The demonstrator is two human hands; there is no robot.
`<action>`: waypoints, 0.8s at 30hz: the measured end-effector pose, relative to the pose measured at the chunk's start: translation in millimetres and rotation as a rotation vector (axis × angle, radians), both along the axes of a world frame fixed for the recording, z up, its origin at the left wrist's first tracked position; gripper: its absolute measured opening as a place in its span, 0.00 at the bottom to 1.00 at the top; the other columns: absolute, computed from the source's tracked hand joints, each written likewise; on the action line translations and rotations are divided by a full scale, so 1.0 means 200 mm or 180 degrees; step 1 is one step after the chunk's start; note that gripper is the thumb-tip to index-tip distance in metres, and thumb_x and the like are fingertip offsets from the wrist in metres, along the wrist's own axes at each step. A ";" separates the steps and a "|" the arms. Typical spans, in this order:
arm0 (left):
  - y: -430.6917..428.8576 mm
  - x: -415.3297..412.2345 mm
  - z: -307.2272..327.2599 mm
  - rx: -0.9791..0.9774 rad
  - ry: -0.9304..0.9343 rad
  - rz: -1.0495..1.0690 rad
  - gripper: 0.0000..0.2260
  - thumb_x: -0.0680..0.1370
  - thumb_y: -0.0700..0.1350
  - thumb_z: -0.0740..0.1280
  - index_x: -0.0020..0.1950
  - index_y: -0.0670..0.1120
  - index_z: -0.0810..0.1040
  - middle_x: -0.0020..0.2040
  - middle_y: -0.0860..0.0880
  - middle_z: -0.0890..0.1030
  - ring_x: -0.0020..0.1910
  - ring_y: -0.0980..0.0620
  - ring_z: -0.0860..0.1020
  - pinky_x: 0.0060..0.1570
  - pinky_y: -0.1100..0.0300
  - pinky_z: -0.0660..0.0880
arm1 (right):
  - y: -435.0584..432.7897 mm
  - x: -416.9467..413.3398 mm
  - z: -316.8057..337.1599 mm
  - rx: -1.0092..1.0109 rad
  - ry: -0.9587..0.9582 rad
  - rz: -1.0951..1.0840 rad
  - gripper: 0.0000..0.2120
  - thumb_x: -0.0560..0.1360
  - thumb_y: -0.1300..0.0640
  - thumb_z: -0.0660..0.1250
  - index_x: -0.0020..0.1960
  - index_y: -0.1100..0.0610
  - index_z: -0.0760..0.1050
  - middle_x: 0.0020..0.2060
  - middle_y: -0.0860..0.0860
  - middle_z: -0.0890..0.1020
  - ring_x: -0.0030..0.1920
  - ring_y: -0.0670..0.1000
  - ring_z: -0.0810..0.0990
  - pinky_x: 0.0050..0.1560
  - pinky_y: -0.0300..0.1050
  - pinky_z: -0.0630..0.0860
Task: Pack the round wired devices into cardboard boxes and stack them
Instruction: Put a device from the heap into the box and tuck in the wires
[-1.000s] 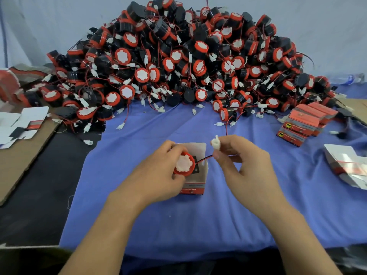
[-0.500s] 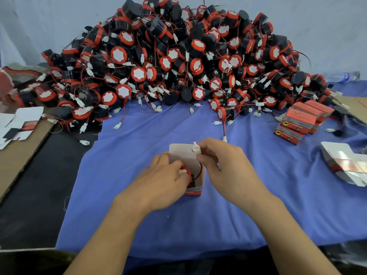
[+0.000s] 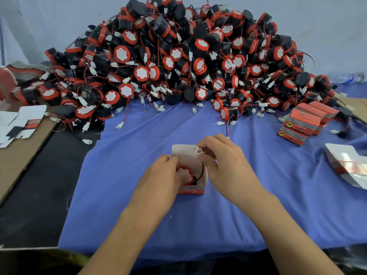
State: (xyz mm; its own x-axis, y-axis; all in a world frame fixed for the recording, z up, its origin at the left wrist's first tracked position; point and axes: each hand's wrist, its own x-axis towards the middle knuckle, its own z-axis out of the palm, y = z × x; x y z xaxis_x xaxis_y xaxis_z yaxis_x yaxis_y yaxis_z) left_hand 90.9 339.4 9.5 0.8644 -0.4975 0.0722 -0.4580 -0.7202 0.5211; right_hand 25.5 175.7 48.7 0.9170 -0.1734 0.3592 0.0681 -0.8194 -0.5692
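Note:
A small open cardboard box [image 3: 193, 188] with a white flap stands on the blue cloth in front of me. A round red-and-black device [image 3: 185, 173] with a white face sits inside it. My left hand [image 3: 160, 175] grips the device, thumb on its face. My right hand [image 3: 220, 161] pinches the device's white plug [image 3: 198, 150] above the box, its red wire running down into the box. A huge heap of the same wired devices [image 3: 178, 62] fills the far side of the cloth. Closed red boxes [image 3: 305, 121] are stacked at the right.
The blue cloth [image 3: 258, 205] covers the table's middle. Flat white box blanks lie at the right [image 3: 347, 163] and at the left [image 3: 17, 124] on brown cardboard [image 3: 19, 155]. Loose white plugs and wires trail from the heap's front edge. A black surface lies left of the cloth.
The device has gone from above the box down into it under my left hand. My right hand has brought the plug from the right to over the box's opening.

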 end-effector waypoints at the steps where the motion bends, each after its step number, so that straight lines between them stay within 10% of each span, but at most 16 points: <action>1: 0.00 -0.01 0.00 0.0072 -0.0060 0.0007 0.10 0.81 0.58 0.65 0.51 0.52 0.75 0.52 0.55 0.72 0.50 0.49 0.75 0.47 0.49 0.76 | 0.00 0.00 0.00 -0.0030 -0.0024 -0.0026 0.08 0.79 0.66 0.66 0.52 0.55 0.77 0.46 0.48 0.77 0.48 0.52 0.77 0.50 0.53 0.77; 8: 0.03 -0.04 -0.03 -0.0018 0.0015 -0.0062 0.07 0.81 0.60 0.65 0.54 0.59 0.73 0.51 0.61 0.70 0.49 0.57 0.72 0.35 0.61 0.63 | 0.04 0.02 -0.01 0.0001 0.0021 -0.0045 0.07 0.78 0.65 0.67 0.52 0.55 0.78 0.44 0.49 0.81 0.46 0.53 0.80 0.48 0.54 0.78; 16: 0.02 -0.05 -0.03 0.0021 0.0050 -0.0190 0.09 0.84 0.52 0.58 0.60 0.61 0.75 0.60 0.59 0.70 0.53 0.51 0.76 0.48 0.49 0.78 | 0.09 0.03 -0.04 -0.0259 -0.0069 -0.0039 0.04 0.76 0.61 0.68 0.49 0.54 0.74 0.44 0.48 0.76 0.41 0.52 0.77 0.43 0.50 0.76; 24: 0.03 -0.04 -0.07 -0.0106 0.0091 -0.0062 0.11 0.86 0.52 0.56 0.61 0.63 0.75 0.48 0.58 0.71 0.47 0.53 0.74 0.44 0.52 0.77 | 0.10 0.03 -0.07 -0.0318 -0.0137 -0.0375 0.07 0.78 0.63 0.65 0.53 0.54 0.76 0.46 0.49 0.77 0.42 0.56 0.77 0.42 0.57 0.76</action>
